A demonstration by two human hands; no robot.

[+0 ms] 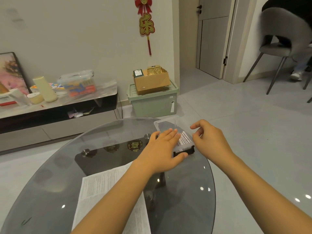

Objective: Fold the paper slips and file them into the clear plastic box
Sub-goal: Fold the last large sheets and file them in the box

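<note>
A clear plastic box (166, 124) with a black clasp (184, 152) lies near the far right edge of the round glass table (67, 166). Folded white paper slips (184, 139) show inside it. My left hand (163, 149) lies flat with straight fingers on the box's near left side, thumb beside the clasp. My right hand (208, 138) hovers over the box's right side with fingers loosely curled; whether it pinches a slip is unclear. Printed paper sheets (108, 191) lie on the table under my left forearm.
A low TV cabinet (59, 105) with clutter stands at the left wall. A green storage bin (153, 102) with a cardboard box on top sits on the floor beyond the table. A grey chair (280, 48) with a seated person is at the far right.
</note>
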